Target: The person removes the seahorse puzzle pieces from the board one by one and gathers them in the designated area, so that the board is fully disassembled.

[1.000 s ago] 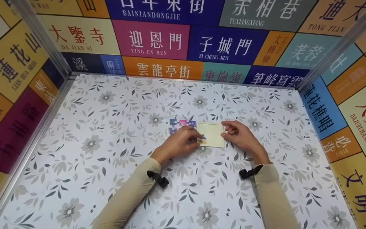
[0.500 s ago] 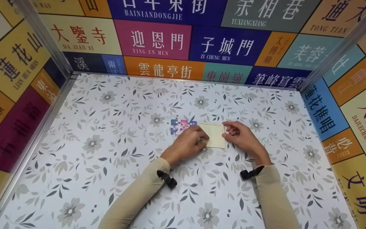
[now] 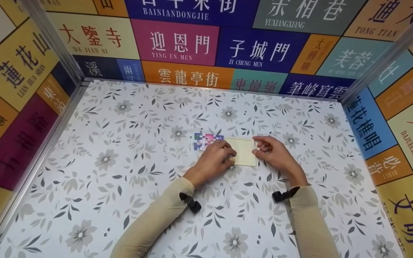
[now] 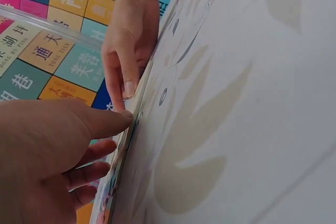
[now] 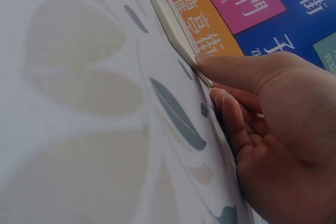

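Note:
A cream-coloured shallow puzzle tray (image 3: 245,152) lies flat on the table in the head view. Against its left side sits a partly joined jigsaw puzzle (image 3: 199,141) in purple and pink, some of it hidden under my left hand (image 3: 212,157). That hand's fingers bend over the tray's left part; in the left wrist view its thumb (image 4: 107,123) touches the cream edge. Whether a piece lies beneath its fingertips is hidden. At the tray's right edge my right hand (image 3: 273,152) holds on with thumb and fingers, the thumb tip on the rim in the right wrist view.
A white table (image 3: 149,204) with a grey flower and leaf print spreads around the hands. Panels with coloured lettered blocks (image 3: 177,42) stand at the back and both sides. Metal posts (image 3: 54,46) mark the corners. Each wrist carries a small black camera (image 3: 191,202).
My left hand has shifted right over the tray, covering a small coloured patch seen there one second ago. The right hand has stayed on the tray's right edge. The head view has shifted slightly.

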`<state>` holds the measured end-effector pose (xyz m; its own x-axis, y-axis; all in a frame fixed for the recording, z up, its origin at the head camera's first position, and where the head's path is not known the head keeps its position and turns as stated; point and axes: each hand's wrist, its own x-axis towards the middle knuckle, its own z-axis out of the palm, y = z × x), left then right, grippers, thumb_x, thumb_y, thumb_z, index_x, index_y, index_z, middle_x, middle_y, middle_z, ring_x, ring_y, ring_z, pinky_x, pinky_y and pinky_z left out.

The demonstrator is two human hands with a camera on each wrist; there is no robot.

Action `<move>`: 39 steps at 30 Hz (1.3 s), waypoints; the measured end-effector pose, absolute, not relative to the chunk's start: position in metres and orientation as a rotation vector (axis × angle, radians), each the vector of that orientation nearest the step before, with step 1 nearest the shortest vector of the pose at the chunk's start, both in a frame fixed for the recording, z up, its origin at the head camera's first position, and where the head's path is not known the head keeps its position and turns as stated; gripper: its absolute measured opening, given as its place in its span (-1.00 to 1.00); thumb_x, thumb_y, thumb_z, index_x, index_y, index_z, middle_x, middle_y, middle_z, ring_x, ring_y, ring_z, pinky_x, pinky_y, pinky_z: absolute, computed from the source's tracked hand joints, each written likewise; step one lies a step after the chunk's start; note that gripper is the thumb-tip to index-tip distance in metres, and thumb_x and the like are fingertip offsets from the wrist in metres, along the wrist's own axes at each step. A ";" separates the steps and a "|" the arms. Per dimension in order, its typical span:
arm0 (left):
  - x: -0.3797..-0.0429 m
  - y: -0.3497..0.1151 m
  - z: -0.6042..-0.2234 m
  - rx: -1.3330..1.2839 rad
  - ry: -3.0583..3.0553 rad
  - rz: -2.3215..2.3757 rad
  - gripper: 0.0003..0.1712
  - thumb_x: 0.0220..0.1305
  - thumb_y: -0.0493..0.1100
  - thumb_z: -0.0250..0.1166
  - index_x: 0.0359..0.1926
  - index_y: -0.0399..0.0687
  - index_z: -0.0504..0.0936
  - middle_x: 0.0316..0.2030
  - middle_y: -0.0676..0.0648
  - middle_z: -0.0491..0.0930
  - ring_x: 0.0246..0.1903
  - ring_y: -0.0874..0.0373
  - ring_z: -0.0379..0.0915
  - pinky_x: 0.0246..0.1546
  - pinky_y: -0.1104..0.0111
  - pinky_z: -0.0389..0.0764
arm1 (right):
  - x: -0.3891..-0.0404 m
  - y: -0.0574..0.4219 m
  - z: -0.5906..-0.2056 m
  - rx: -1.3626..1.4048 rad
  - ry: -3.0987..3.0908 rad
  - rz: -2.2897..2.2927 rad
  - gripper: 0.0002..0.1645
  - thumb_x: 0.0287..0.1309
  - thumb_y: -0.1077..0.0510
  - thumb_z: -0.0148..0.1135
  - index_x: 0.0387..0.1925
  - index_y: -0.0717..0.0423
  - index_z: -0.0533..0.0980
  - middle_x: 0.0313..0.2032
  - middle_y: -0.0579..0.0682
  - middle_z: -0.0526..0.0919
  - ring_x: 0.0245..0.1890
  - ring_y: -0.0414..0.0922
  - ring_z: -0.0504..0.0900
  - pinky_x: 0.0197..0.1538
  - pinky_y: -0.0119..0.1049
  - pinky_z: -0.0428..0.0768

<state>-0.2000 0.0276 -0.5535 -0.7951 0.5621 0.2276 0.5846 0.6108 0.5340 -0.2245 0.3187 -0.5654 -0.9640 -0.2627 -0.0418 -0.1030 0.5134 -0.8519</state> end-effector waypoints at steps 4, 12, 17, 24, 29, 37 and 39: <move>-0.199 0.028 -0.554 -0.989 -2.795 -0.947 -0.72 0.45 -0.08 0.42 0.10 -0.03 0.82 0.11 -0.08 0.68 0.16 -0.03 0.55 0.27 0.09 0.53 | -0.224 0.320 -0.566 -0.341 2.608 -1.422 -0.36 0.37 0.13 0.50 0.42 0.14 0.56 -0.02 0.16 0.62 -0.11 -0.18 0.57 0.01 -0.57 0.54; -0.199 0.027 -0.554 -0.931 -2.837 -0.947 -0.60 0.44 -0.02 0.44 0.21 -0.02 0.76 0.14 -0.07 0.62 0.17 0.00 0.48 0.29 0.11 0.50 | -0.225 0.320 -0.567 -0.342 2.612 -1.405 -0.36 0.38 0.10 0.50 0.42 0.10 0.56 0.00 0.15 0.62 -0.10 -0.16 0.57 0.02 -0.56 0.53; -0.199 0.025 -0.554 -0.955 -2.841 -0.946 -0.64 0.47 0.00 0.43 0.19 0.01 0.78 0.09 -0.06 0.65 0.13 0.00 0.48 0.25 0.12 0.50 | -0.225 0.319 -0.564 -0.340 2.612 -1.392 -0.36 0.38 0.08 0.50 0.42 0.08 0.56 0.00 0.14 0.62 -0.10 -0.15 0.57 0.01 -0.55 0.53; -0.199 0.024 -0.553 -0.933 -2.849 -0.998 -0.54 0.45 0.00 0.45 0.29 0.00 0.71 0.11 -0.07 0.65 0.16 0.00 0.48 0.28 0.13 0.51 | -0.226 0.318 -0.564 -0.324 2.601 -1.394 -0.35 0.38 0.07 0.50 0.43 0.08 0.56 0.02 0.16 0.62 -0.08 -0.12 0.57 0.02 -0.57 0.53; -0.199 0.024 -0.552 -0.910 -2.844 -1.035 -0.47 0.42 -0.02 0.47 0.33 -0.04 0.66 0.12 -0.06 0.63 0.18 0.02 0.45 0.29 0.14 0.50 | -0.226 0.317 -0.564 -0.335 2.598 -1.403 -0.35 0.39 0.08 0.49 0.43 0.11 0.55 0.02 0.18 0.63 -0.07 -0.10 0.57 0.02 -0.57 0.52; -0.201 0.023 -0.552 -0.931 -2.792 -1.019 -0.57 0.39 -0.03 0.51 0.21 0.02 0.71 0.10 -0.02 0.63 0.13 0.04 0.43 0.23 0.16 0.50 | -0.226 0.319 -0.564 -0.327 2.597 -1.400 -0.36 0.38 0.10 0.50 0.42 0.08 0.56 0.01 0.17 0.62 -0.08 -0.10 0.57 0.01 -0.55 0.54; -0.201 0.023 -0.553 -0.939 -2.788 -1.010 -0.56 0.39 -0.02 0.51 0.22 0.03 0.71 0.12 -0.02 0.64 0.16 0.03 0.43 0.27 0.15 0.49 | -0.225 0.318 -0.564 -0.327 2.598 -1.400 -0.36 0.37 0.10 0.50 0.42 0.08 0.56 0.01 0.16 0.62 -0.09 -0.10 0.58 0.00 -0.54 0.54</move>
<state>-0.2012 0.0229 -0.5531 -0.8174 0.5307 0.2242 0.5511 0.6072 0.5724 -0.2253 0.3183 -0.5642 -0.9612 -0.2719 -0.0466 -0.1106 0.5345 -0.8379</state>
